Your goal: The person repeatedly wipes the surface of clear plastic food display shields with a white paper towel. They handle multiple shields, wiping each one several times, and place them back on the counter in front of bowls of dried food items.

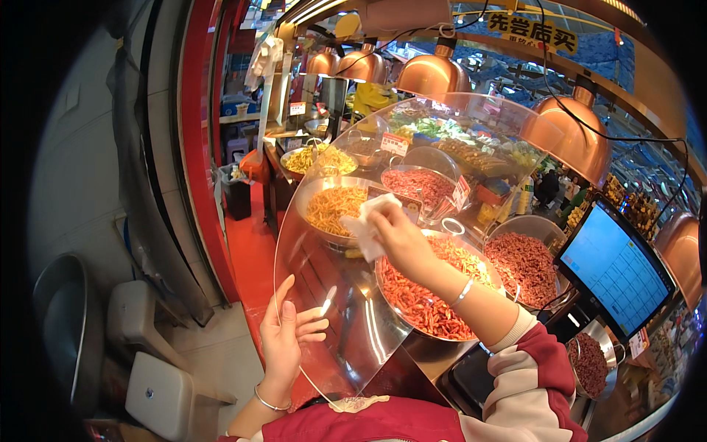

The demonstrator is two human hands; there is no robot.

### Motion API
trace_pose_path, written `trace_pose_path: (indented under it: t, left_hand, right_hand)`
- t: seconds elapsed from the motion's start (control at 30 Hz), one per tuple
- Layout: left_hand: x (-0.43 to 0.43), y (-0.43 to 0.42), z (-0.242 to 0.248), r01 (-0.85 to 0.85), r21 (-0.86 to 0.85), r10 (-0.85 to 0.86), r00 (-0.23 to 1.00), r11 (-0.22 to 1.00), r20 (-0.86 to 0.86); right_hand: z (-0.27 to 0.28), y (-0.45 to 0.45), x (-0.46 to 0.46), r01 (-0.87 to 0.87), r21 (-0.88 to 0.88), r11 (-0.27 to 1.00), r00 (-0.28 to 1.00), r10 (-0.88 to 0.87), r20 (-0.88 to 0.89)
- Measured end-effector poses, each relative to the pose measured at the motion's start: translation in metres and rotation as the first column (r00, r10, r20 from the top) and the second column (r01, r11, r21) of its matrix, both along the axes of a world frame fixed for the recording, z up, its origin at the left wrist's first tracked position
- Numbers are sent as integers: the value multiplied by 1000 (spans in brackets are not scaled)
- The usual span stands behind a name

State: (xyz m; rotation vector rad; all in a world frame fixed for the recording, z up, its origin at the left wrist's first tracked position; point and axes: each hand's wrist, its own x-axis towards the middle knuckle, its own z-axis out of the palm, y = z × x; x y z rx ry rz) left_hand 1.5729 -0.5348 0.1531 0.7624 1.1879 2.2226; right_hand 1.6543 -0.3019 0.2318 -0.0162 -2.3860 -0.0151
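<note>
A large curved clear plastic cover (353, 298) stands tilted in front of me, with lamp reflections on its surface. My left hand (287, 331) grips its left edge loosely, the fingers lying along the sheet. In my right hand (400, 229) is a crumpled white tissue or cloth (371, 235), held at the upper part of the cover; whether it presses on the near face is hard to tell. Beyond and below it are a metal pan of golden-brown strips (334, 212) and a wide pan of red-orange chilli-like pieces (420, 298), partly behind my right forearm.
Pans of reddish-brown food (522, 265) and red food (417, 185) stand on the counter. A lit touch screen (616, 268) rises at the right. Copper lamps (574, 130) hang above, with a loose black cable. Pale stools (157, 395) and a metal tub (69, 331) are at the left.
</note>
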Motion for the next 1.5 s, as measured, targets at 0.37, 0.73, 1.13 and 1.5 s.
trace_pose_path:
  t: [0.37, 0.73, 1.13, 1.5]
  left_hand:
    - [-32, -7, -13, 17, -51, -12, 994, 999, 108]
    - [-40, -21, -34, 303, -147, -279, 946, 942, 163]
    - [-40, -23, -34, 287, -154, -271, 955, 945, 117]
    - [-36, 8, -22, 429, -244, -432, 901, 870, 44]
  right_hand:
    - [26, -21, 75, 48, -184, 982, 996, -62, -69]
    - [33, 16, 94, -699, -715, -16, 701, 188, -688]
    - [12, -11, 116, -780, -605, -162, 581, 173, -795]
    - [119, 26, 106, -610, -782, -132, 720, 321, -616]
